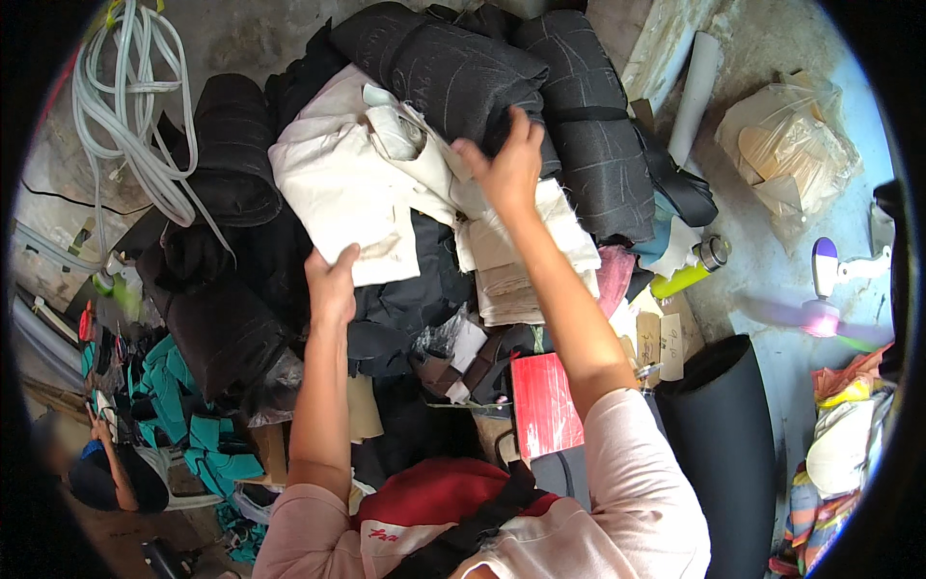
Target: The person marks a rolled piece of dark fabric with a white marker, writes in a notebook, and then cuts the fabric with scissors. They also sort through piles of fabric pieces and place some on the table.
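A crumpled piece of off-white cloth (333, 179) lies over the dark fabric pile in front of me. My left hand (333, 285) pinches its lower edge, thumb on top. To the right, my right hand (509, 166) is raised with thumb and fingers spread, beside a dark grey fabric roll (439, 72) with pale chalk-like lines. Nothing shows in its grasp, though its fingertips may brush the roll. Below that hand sits a folded stack of cream cloth (511, 275) with frayed edges, partly covered by my right forearm.
Another marked dark roll (598, 154) stands right of the pile; more black rolls (231, 145) are at left. Nearer are a red plastic-wrapped block (548, 403), a green bottle (690, 272) and a large black sheet roll (723, 434). A fan (820, 314) spins at right. Someone else (116, 473) is at lower left.
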### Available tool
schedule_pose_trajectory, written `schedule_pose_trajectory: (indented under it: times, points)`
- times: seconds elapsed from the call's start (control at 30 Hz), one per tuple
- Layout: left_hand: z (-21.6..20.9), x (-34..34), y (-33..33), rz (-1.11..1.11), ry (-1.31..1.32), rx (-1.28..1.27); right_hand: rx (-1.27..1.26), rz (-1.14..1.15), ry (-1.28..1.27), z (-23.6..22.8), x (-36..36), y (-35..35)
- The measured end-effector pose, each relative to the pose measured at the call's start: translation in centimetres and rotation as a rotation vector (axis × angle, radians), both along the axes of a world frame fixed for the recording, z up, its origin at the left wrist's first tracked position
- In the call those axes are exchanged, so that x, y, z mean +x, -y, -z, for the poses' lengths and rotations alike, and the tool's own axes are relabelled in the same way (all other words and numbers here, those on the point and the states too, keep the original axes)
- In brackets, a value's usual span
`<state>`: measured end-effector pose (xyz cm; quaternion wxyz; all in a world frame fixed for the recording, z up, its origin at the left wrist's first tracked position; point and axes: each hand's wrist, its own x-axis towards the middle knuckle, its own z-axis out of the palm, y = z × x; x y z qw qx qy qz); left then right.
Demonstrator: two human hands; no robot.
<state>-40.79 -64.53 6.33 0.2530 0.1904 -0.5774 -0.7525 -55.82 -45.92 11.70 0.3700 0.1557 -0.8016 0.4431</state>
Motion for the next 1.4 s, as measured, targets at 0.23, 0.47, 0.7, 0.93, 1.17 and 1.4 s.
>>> schedule_pose_trajectory:
  times: [0.23,0.47,0.7,0.93,1.17,1.4]
  points:
    - [2.2,4.1,-1.6,0.085,-0.105,-0.151,0.119,-0.408,0.126,2.5,4.1,4.6]
    - [6.1,10.8,-3.4,0.089,0.091,-0.226,0.140,-0.429,0.145,5.3,8.2,4.2]
    - [4.3,6.6,1.5,0.102,-0.110,0.094,0.248,-0.229,0.071,6.5,4.4,5.1]
    - [0.2,10.9,1.9,-0.151,-0.161,0.065,-0.374,-0.286,0.559,2.8,-5.3,0.1]
    - [4.9,16.6,6.5,-0.112,-0.064,0.329,-0.465,-0.324,0.801,0.6,-4.1,-0.6]
    - [11.3,19.2,4.2,0.053,0.095,0.737,-0.568,-0.487,0.574,0.6,1.9,-1.6]
